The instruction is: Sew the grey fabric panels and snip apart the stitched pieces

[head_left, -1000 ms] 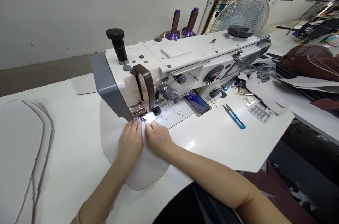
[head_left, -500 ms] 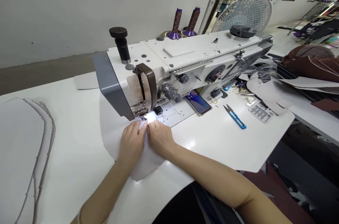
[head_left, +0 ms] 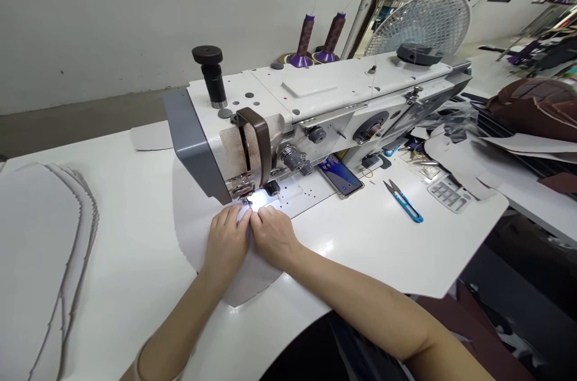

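While the left hand and the right hand sit close together, their fingers pinch a pale sheet on the white worktop, just in front of the presser foot of a sewing machine. A stack of pale cut pieces lies to the left. Blue snips and a phone lie to the right. Two thread spools and a fan stand behind the machine.

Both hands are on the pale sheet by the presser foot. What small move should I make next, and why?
Probably slide the left hand and right hand slightly back, without lifting the pale sheet: their fingertips sit right against the presser foot.
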